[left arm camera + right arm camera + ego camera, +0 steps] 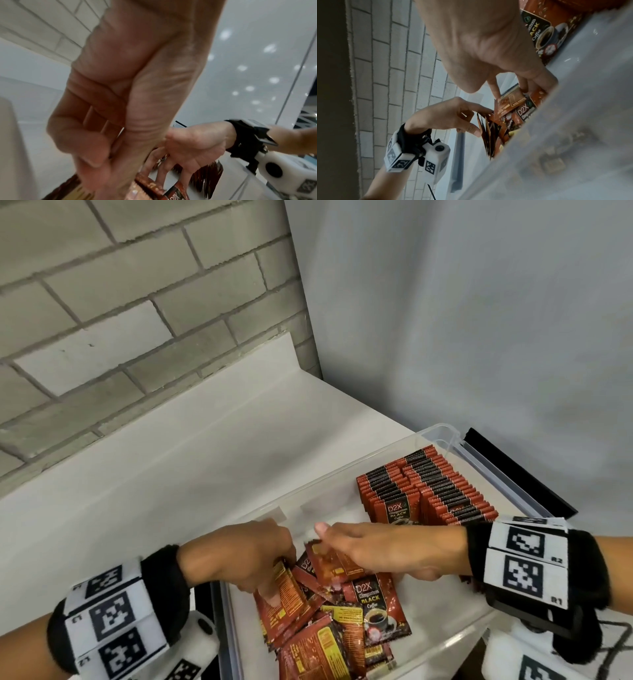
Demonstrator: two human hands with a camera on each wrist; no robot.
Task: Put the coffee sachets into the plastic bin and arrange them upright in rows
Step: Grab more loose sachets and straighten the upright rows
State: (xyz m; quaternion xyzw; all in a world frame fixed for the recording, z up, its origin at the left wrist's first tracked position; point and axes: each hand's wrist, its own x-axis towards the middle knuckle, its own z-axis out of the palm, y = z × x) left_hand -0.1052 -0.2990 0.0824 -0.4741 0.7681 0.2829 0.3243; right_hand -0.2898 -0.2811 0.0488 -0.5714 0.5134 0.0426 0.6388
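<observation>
- First, look to your left hand point(239, 556): its grip is closed on a small fanned stack of sachets point(279, 594), thumb on the front face and fingers behind. Keep that pinch firm near one edge so the packets square up instead of sliding apart.
- Next, the loose pile point(329, 621) lies flat and jumbled in the near part of the plastic bin point(442, 436); some sachets face up, some show their backs. Turn each one the same way before adding it to the stack.
- Your right hand point(380, 549) reaches across the pile with fingers curled down, pinching the top edge of one sachet point(511, 100) right beside your left hand. Feed it into the stack face-aligned, one at a time.
- Further right, two upright rows point(428, 487) stand against the far right wall. I'd judge the best move is to carry the squared stack there and seat it touching the front packet, so nothing tips forward.
</observation>
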